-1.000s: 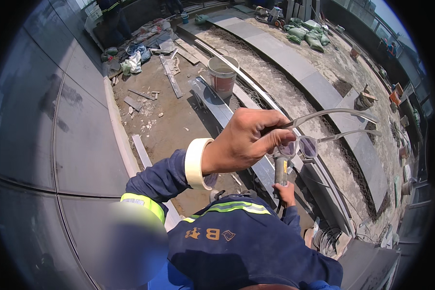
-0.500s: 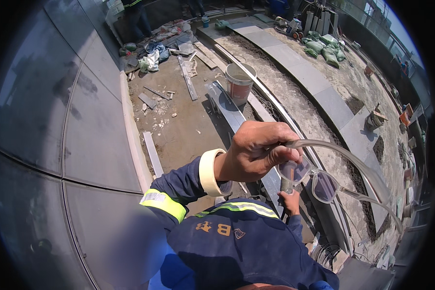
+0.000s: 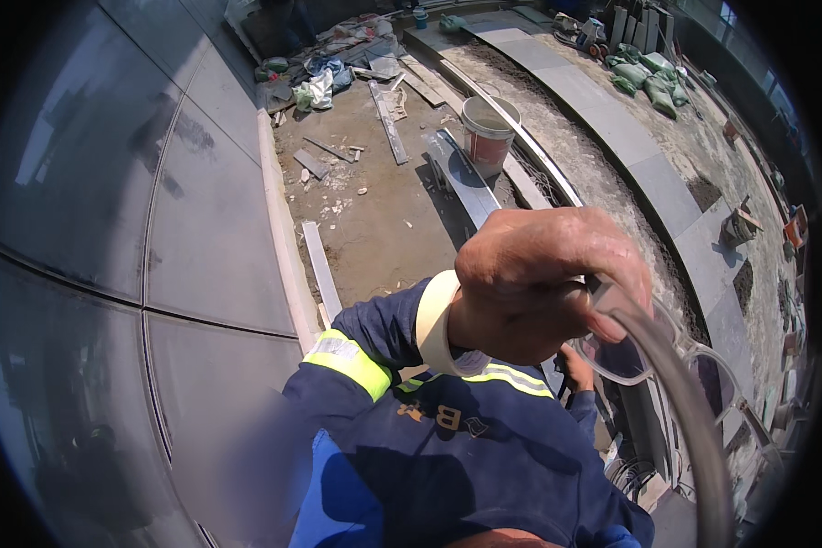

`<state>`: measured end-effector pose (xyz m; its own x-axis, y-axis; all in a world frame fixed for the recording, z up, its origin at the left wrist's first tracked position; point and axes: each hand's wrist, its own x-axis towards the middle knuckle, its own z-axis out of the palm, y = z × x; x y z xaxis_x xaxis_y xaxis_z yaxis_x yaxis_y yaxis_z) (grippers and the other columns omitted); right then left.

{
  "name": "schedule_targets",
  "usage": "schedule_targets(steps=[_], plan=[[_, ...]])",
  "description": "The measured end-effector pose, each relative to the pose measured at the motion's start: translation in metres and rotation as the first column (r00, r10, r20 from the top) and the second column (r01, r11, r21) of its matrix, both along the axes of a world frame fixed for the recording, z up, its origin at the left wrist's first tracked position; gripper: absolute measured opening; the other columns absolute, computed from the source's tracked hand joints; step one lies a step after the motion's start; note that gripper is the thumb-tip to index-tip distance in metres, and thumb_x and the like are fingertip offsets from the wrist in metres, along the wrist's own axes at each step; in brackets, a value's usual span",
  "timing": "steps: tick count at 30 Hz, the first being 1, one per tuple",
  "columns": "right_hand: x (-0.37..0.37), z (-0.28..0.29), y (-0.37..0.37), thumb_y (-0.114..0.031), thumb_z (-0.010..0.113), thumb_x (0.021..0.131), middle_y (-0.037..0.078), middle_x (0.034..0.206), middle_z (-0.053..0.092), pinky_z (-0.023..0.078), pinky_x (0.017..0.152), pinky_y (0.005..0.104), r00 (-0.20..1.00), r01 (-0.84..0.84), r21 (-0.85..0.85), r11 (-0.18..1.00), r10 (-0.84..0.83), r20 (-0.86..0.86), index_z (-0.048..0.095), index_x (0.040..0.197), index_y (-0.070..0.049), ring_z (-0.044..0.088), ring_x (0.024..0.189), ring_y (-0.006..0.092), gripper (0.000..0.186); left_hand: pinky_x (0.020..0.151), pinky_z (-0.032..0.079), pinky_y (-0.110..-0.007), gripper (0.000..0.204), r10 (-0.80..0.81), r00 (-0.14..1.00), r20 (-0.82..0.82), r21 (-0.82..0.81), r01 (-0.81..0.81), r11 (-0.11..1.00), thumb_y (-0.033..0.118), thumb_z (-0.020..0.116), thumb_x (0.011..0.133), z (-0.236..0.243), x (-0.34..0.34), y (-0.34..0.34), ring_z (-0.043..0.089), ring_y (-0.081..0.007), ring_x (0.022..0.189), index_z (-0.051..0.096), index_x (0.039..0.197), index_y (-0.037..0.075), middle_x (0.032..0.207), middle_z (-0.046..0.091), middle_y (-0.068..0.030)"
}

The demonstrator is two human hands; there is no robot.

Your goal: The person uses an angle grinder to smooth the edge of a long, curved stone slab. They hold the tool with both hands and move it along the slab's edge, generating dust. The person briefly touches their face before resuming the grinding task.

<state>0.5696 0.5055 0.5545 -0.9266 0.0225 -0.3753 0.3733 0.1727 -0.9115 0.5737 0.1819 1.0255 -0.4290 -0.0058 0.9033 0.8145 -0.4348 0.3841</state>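
Observation:
My left hand [image 3: 548, 283] is raised close to the view, its fingers closed on a pair of tinted glasses [image 3: 680, 393] with a clear frame. The temples stretch toward the lower right, and the fingers cover part of the frame near one lens. A cream-coloured roll of tape [image 3: 436, 321] sits around my left wrist like a bracelet. Lower down and partly covered by the left hand and the glasses, my right hand [image 3: 576, 369] looks curled. Whatever it grips is hidden now.
A smooth grey panelled wall [image 3: 219, 228] rises on the left. Ahead stand a dirty white bucket [image 3: 490, 137] and a metal plank [image 3: 464, 178] on the floor. Grey slabs [image 3: 653, 183] run along the right, with green sacks [image 3: 648, 80] beyond. Rubble and offcuts lie about.
My left hand has come nearer and moved right with the glasses, which now tilt more downward. My right hand is more covered than before. The whole view has shifted slightly.

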Motion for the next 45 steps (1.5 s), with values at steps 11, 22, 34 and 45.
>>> schedule_targets(steps=[11,22,34,45], plan=[[0.013,0.054,-0.025,-0.018,0.089,0.077,0.004,0.078,0.067,0.047,0.057,0.0302,0.998,0.036,0.144,0.989,-0.044,0.049,0.068,0.096,0.001,0.059,0.062,0.0120,0.034,0.062,0.060,-0.033,0.030,-0.108,0.992,0.071,-0.155,0.118,0.981,0.041,0.078,0.097,0.018,0.041,-0.045,0.063,-0.0202,0.066,0.074,0.103,0.012,0.090,0.066,-0.0061],[0.025,0.060,-0.034,-0.017,0.088,0.073,0.007,0.085,0.072,0.052,0.062,0.0315,0.994,0.074,0.048,0.996,-0.078,0.082,0.068,0.106,0.005,0.064,0.066,0.0127,0.044,0.054,0.050,-0.025,0.006,0.106,0.994,-0.024,0.012,-0.106,0.994,0.023,0.079,0.098,0.007,0.061,-0.043,0.060,-0.0079,0.061,0.081,0.102,0.020,0.085,0.069,0.0111],[0.041,0.085,-0.047,-0.012,0.087,0.076,0.005,0.082,0.071,0.052,0.061,0.0294,0.988,0.087,0.061,0.994,-0.094,0.125,0.070,0.100,0.002,0.065,0.065,0.0124,0.033,0.057,0.052,-0.017,0.012,0.159,0.984,-0.080,0.022,-0.158,0.987,0.012,0.076,0.094,0.004,0.065,-0.068,0.065,-0.0042,0.061,0.082,0.084,0.015,0.081,0.076,0.0037],[0.047,0.088,-0.074,-0.016,0.088,0.076,0.006,0.087,0.071,0.052,0.065,0.0305,0.991,0.035,0.108,0.993,-0.049,0.127,0.068,0.107,0.005,0.064,0.071,0.0127,0.043,0.064,0.053,-0.014,0.026,0.305,0.951,-0.046,0.073,-0.301,0.951,0.013,0.066,0.096,0.003,0.055,-0.113,0.067,-0.0023,0.070,0.079,0.074,0.017,0.071,0.074,0.0051]])
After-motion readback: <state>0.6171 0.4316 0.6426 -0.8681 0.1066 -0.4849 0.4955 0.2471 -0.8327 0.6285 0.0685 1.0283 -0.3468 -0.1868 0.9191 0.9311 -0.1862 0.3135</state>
